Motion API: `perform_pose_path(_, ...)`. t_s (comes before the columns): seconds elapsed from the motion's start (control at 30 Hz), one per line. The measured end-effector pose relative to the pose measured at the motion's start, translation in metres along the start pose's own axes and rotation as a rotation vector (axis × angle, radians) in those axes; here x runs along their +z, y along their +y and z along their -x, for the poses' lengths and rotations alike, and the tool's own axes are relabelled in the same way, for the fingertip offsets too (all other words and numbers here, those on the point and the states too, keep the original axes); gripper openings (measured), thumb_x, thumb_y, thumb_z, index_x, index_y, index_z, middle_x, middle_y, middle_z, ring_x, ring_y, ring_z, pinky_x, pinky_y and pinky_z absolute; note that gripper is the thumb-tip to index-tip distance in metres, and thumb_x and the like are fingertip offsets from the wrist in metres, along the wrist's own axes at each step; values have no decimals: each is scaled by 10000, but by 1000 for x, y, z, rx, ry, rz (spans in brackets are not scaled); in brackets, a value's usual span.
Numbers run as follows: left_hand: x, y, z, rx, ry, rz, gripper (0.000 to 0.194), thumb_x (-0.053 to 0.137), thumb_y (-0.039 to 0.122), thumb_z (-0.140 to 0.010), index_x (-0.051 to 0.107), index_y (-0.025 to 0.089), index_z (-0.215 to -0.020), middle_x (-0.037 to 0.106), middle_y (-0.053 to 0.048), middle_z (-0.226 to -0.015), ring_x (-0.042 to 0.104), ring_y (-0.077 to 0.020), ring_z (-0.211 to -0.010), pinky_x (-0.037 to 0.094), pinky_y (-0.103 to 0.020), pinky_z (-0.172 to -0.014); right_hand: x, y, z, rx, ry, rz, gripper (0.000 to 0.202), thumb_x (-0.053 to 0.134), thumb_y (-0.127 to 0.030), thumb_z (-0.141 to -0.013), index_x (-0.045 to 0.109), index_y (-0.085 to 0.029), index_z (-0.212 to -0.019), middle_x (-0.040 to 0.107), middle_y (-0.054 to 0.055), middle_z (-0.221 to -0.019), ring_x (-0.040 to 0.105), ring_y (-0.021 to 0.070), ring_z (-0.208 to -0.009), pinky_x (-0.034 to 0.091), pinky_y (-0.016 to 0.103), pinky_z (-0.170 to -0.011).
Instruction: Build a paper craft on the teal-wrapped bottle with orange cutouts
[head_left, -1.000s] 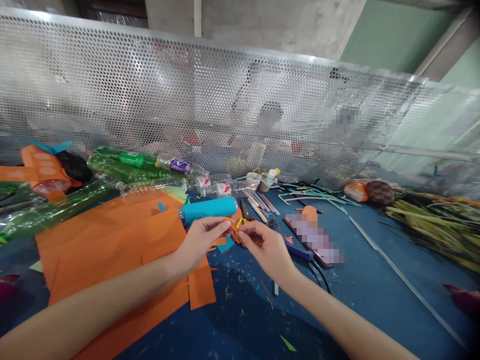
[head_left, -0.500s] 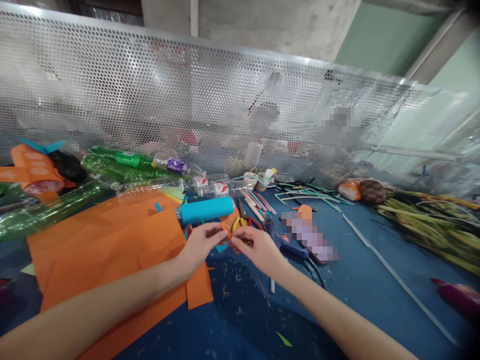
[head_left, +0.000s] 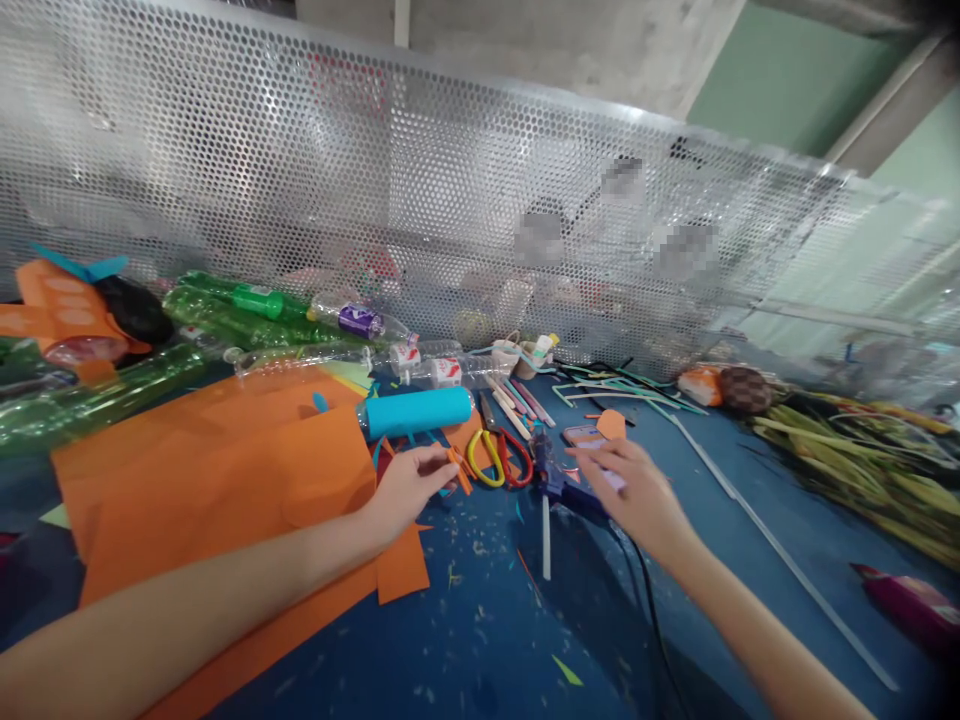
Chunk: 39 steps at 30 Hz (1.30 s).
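Observation:
My left hand [head_left: 411, 487] pinches a small folded orange paper strip [head_left: 460, 471] between thumb and fingertips. My right hand [head_left: 637, 492] hovers over the blue glue gun [head_left: 574, 492] and the phone [head_left: 616, 480], fingers apart and nothing seen in them. A white glue stick [head_left: 546, 540] lies by the gun. Between the hands are scissors with yellow and red handles [head_left: 517, 462]. Behind my left hand lies a bottle wrapped in blue paper [head_left: 418, 412]. Orange paper sheets [head_left: 225, 500] spread under my left forearm.
Green bottles [head_left: 240, 318] and clear bottles [head_left: 304, 362] line the back left, near an orange paper craft [head_left: 64, 310]. A perforated metal screen [head_left: 450, 180] stands behind. Dry leaves [head_left: 847, 470] and a long white strip [head_left: 787, 560] lie right.
My right hand has left the orange strip and moved right, over the glue gun and phone. My left hand keeps the strip. The scissors' handles now show fully.

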<state>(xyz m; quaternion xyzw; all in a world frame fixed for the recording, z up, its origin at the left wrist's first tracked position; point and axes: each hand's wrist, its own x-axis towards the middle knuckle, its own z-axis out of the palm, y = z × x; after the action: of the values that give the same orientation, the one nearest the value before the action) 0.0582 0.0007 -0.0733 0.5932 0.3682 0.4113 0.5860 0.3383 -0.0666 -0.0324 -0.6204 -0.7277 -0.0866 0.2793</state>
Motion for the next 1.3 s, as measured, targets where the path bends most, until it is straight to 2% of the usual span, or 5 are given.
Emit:
perform_pose_path(0.13,0,-2,0,16,-18,-41,248,641,372,-716,667,146,-815,675,-56,-780,622,-195,-719,499,-334,-739,-7,68,2,107,0,216,495,358,-482,-857,718,-189,-686,570,90,-665,546,232,-682,426,370,-701)
perform_pose_path(0.23,0,-1,0,14,-16,-44,254,638,378,-717,670,152,-831,679,-56,-785,625,-202,-734,498,-334,-735,-5,88,6,118,-37,265,558,314,-513,-862,683,-198,-585,586,92,-661,542,218,-657,415,344,-659)
perform_pose_path(0.67,0,3,1,14,-14,-53,238,633,377,-712,670,155,-787,666,-48,-748,616,-191,-695,485,-319,-706,12,94,-1,91,-97,358,537,286,-438,-896,704,-177,-684,608,101,-704,548,229,-700,404,344,-711)
perform_pose_path(0.97,-1,3,1,23,-34,-105,209,605,348,-744,651,152,-799,648,-42,-759,607,-184,-709,474,-302,-706,18,97,-5,102,-149,396,454,347,-375,-867,693,-165,-662,603,103,-691,540,234,-689,402,354,-733)
perform_pose_path(1.3,-1,-1,0,16,-40,-123,243,599,359,-738,650,139,-827,663,-50,-799,622,-192,-747,496,-316,-734,19,94,-9,128,-138,391,453,332,-363,-867,688,-164,-671,599,94,-668,547,223,-680,399,320,-672)
